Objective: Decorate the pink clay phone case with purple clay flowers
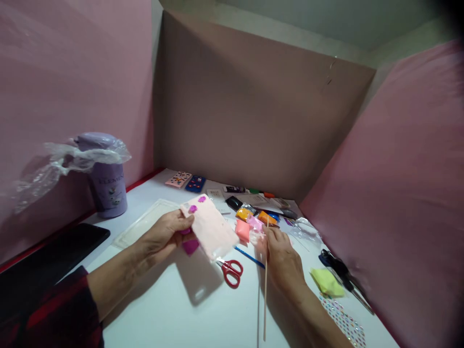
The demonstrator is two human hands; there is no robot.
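My left hand is closed on the edge of a pale pink rectangular slab, tilted above the white table. Two small magenta pieces sit near its top left corner. Just below those fingers shows a magenta lump or packet, partly hidden. My right hand is closed around a thin wooden stick, which points toward me. Its fingertips are beside a pink packet of what looks like clay; whether they touch it I cannot tell. Red-handled scissors and a blue stick lie between the hands.
Coral, yellow and orange packets cluster at the back. To the left are a purple tumbler wrapped in plastic, a clear tray and a black flat object. A yellow-green packet and a gem-sticker sheet lie right.
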